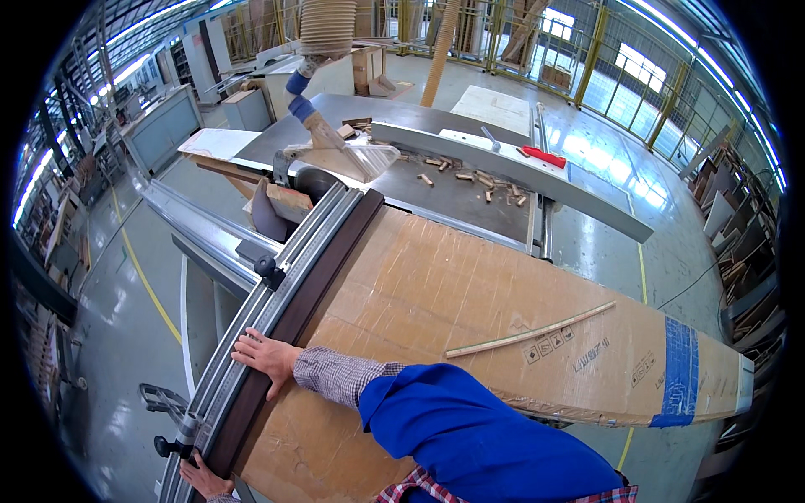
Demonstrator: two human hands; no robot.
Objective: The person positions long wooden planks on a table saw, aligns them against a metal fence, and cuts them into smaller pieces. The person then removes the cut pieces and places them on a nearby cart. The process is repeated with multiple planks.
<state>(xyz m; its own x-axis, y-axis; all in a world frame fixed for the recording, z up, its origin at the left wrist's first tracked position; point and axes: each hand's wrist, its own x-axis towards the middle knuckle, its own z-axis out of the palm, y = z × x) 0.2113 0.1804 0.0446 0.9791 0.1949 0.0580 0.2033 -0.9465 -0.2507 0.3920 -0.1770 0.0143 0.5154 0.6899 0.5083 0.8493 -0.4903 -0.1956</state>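
A long dark brown wooden board (306,314) lies along the silver aluminium fence (281,289) of a sliding table saw. My right hand (272,356) rests across both, fingers spread over the fence and thumb down on the board. At the lower left my left hand (208,482) is closed around the near end of the same board, beside a black knob (165,447) on the fence; its palm is partly cut off by the picture's edge. The saw's round blade area (314,183) sits at the board's far end, under a clear plastic guard (369,161).
A large cardboard-covered panel (402,293) with blue tape carries a thin wooden strip (528,329). Several small wood offcuts (482,178) lie on the saw table near a long grey rip fence (579,201) with a red push handle (543,157). A dust hose (325,33) hangs above.
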